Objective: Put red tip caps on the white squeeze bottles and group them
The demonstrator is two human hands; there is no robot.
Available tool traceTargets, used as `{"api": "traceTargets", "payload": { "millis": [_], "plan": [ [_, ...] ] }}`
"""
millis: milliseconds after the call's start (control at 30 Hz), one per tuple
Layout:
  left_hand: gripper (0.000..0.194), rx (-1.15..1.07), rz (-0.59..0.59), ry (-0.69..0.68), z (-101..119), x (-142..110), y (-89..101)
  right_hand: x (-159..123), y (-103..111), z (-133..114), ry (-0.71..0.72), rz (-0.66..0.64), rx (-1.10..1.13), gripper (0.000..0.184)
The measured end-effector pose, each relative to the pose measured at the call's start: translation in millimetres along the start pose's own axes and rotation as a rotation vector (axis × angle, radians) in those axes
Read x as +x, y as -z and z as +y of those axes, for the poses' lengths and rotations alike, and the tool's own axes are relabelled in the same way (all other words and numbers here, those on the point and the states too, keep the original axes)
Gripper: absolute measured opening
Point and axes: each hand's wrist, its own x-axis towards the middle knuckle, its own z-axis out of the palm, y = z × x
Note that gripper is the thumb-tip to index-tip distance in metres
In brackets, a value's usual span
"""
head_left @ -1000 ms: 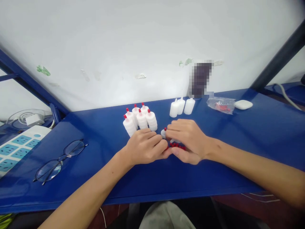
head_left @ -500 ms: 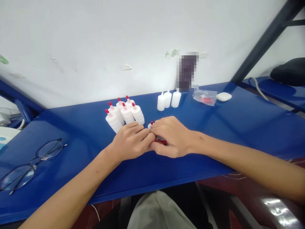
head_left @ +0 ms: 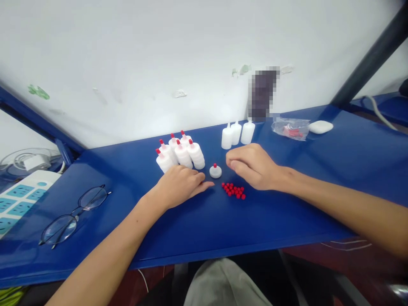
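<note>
My left hand (head_left: pixel 182 183) is just in front of a cluster of white squeeze bottles (head_left: pixel 196 158) with red-tipped nozzles, its thumb stretched out to the right, apart from the curled fingers. No object shows in it. Between my hands a round white nozzle lid (head_left: pixel 215 172) with a red tip sits on the table. A patch of small red caps (head_left: pixel 233 190) lies in front of it. My right hand (head_left: pixel 253 166) hovers beyond the caps to the right, fingers curled and thumb pressed against them. Whatever it may hold is hidden.
Uncapped white bottles (head_left: pixel 227 138) stand at the back near the wall. To their right are a clear plastic bag (head_left: pixel 290 128) with red pieces and a smooth white object (head_left: pixel 320 126). Eyeglasses (head_left: pixel 76 212) and a power strip (head_left: pixel 24 199) lie left on the blue table (head_left: pixel 191 231).
My hands, together before, have drawn apart, the right one to the right. The nozzle lid and red caps between them are now uncovered. The camera view has turned slightly left.
</note>
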Motion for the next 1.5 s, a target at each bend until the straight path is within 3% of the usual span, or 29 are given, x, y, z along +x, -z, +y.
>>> {"api": "traceTargets", "payload": {
  "millis": [67,167,433,567,700,1200,1500],
  "plan": [
    [0.055,-0.016,-0.091,0.042,-1,0,-2.2,2,1,7,-0.04,0.043,0.049,0.021],
    [0.055,-0.025,-0.137,0.072,-1,0,-4.5,4,0,14,-0.086,0.068,0.112,0.01],
    [0.053,-0.095,-0.086,0.075,0,1,-9.4,4,-8,20,-0.19,0.078,0.038,0.037],
    [0.054,-0.094,-0.091,0.071,0,0,-9.2,5,-9,21,-0.216,-0.033,-0.06,0.043],
    [0.055,-0.072,-0.115,0.065,1,0,-7.9,6,-12,20,-0.216,-0.121,-0.162,0.046],
    [0.051,-0.098,-0.101,0.013,2,1,-5.4,7,-18,20,0.012,-0.194,-0.354,0.047],
    [0.051,-0.127,-0.117,0.006,1,-1,-4.2,4,-11,23,-0.103,-0.128,-0.155,0.046]
  ]
}}
